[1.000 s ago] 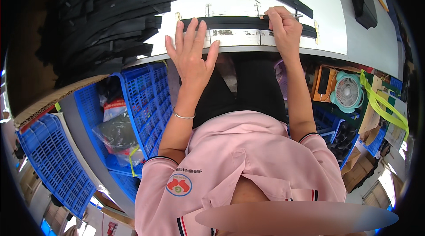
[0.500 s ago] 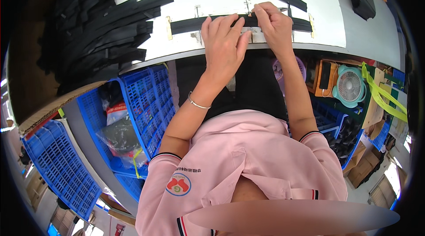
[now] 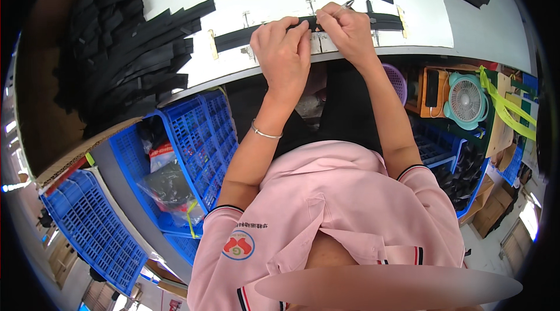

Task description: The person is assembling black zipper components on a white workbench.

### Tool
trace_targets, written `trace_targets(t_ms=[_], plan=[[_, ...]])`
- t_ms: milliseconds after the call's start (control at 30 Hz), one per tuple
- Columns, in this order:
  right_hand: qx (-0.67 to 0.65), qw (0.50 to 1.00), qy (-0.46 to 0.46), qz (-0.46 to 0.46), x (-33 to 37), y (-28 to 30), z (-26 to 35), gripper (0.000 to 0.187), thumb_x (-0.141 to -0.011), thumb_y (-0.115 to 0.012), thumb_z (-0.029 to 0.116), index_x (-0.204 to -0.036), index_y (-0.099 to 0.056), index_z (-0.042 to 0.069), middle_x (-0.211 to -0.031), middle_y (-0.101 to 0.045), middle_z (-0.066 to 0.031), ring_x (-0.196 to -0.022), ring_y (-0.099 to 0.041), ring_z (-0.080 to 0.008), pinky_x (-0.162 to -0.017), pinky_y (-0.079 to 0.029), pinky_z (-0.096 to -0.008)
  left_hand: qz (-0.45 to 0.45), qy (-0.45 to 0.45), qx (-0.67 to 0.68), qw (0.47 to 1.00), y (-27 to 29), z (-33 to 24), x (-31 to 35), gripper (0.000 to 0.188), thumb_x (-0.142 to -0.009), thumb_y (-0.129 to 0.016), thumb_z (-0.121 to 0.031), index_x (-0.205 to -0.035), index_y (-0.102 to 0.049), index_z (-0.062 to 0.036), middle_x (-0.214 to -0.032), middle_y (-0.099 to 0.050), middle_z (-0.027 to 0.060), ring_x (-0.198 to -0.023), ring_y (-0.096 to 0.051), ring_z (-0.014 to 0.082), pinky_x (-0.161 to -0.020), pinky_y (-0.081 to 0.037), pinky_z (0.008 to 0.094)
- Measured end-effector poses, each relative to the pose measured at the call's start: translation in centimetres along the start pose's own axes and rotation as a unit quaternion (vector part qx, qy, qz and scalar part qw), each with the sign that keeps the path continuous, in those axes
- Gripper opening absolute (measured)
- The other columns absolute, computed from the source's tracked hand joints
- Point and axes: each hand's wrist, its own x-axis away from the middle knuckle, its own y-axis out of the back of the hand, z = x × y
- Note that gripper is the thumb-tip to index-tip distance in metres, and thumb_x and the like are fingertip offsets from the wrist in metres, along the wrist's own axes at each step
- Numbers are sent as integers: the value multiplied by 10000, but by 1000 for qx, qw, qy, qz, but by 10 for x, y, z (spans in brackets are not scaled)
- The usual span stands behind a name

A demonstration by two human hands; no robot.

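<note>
Near edge of gray tabletop point(image 3: 489, 37) cuts across from approx 10 to 1 o'clock, bowed by the lens; blk strip point(image 3: 233, 39) (the one being worked) lies just in from it, at 12 to 1, on white sheet point(image 3: 256, 5). Sheet shows as a white band betw. that strip & next one up, then runs on past its R end to gray at 2. L hand point(image 3: 281, 48) at 12: fingers part bent, tips down on strip; can't tell if it pinches. R hand point(image 3: 349, 28) at 1: fingers curled tight round gray pen-like tool point(image 3: 348, 4), which pokes up betw. them; its tips are at the strip too.

Containers: cardboard box point(image 3: 87, 153) at 9–10, w/ blk heap point(image 3: 125, 43) in & over its side, ends on sheet; blue crate point(image 3: 175, 185) at 9 holds plastic bags point(image 3: 166, 185); slatted blue crate point(image 3: 96, 226) at 8, contents unclear; blue bin point(image 3: 479, 191) at 3–4, blk stuff inside; purple basket point(image 3: 398, 82) at 2, partly hidden.

Counts: hands 2; pen-like tool 1; strips laid out on sheet min. 3, top cut off by frame; yellow tabs point(image 3: 213, 44) 2, 1 per strip end; teal fan point(image 3: 466, 100) 1, approx 3; heap uncountable.
</note>
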Motion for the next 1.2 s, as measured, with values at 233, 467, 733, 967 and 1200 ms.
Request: trace_targets(t_ms=[233,467,733,967,1200], plan=[[-62,995,-54,61,2,16,4,206,-980,-626,130,-857,-714,-9,-746,-689,-31,-615,-582,-69,-571,-457,-239,22,20,-33,999,2,-1,0,121,-857,-787,-126,-976,-797,-107,-1061,-714,0,-1049,-617,220,-992,-390,387],[-158,974,-68,-150,3,84,-9,203,-998,-623,128,-883,-725,-5,-728,-667,-8,-610,-512,-33,-553,-407,-218,26,13,-36,999,3,-2,0,135,-865,-782,-115,-999,-791,-108,-1079,-711,5,-1047,-615,221,-997,-392,386],[-71,983,-103,-132,2,96,-32,226,-1009,-636,187,-890,-731,20,-683,-620,10,-634,-517,-37,-572,-399,-216,42,10,40,998,-15,-18,-19,109,-836,-749,-42,-944,-749,-60,-1080,-700,63,-1020,-619,278,-1013,-409,426],[-57,985,-138,-92,0,94,-33,225,-1024,-606,184,-919,-725,24,-766,-645,13,-674,-523,-36,-617,-408,-210,143,-64,-5,988,-75,-5,-72,375,-959,-649,-178,-1306,-635,-38,-1355,-604,237,-1311,-515,419,-1164,-342,501],[-54,985,-114,-117,3,92,-34,220,-996,-654,191,-908,-725,2,-660,-624,5,-613,-534,-43,-561,-423,-229,146,-58,129,979,-67,-46,-46,177,-871,-752,-183,-1001,-736,-63,-1148,-720,89,-1149,-630,297,-1139,-363,483]])
